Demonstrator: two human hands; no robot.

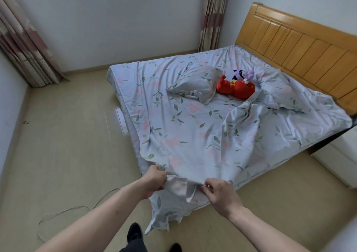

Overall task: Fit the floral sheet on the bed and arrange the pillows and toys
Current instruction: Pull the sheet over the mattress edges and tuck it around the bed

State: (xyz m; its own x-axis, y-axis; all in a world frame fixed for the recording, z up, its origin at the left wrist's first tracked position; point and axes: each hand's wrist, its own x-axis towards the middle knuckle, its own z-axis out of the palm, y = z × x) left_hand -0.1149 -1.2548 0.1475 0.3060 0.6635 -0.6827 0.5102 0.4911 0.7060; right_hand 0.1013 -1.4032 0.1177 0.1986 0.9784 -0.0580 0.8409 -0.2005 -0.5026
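Presently, floral sheet: spread over the bed, bunched towards the headboard.
Left hand: fisted on the foot-corner hem, for pulling taut.
Right hand: apparently pinching that hem.

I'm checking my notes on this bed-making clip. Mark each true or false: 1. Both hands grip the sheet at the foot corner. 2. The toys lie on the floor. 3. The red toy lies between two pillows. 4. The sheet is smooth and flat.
1. True: left hand and right hand hold the sheet.
2. False: red toy and purple toy lie on the bed.
3. True: left pillow, right pillow.
4. False: it is bunched and wrinkled.
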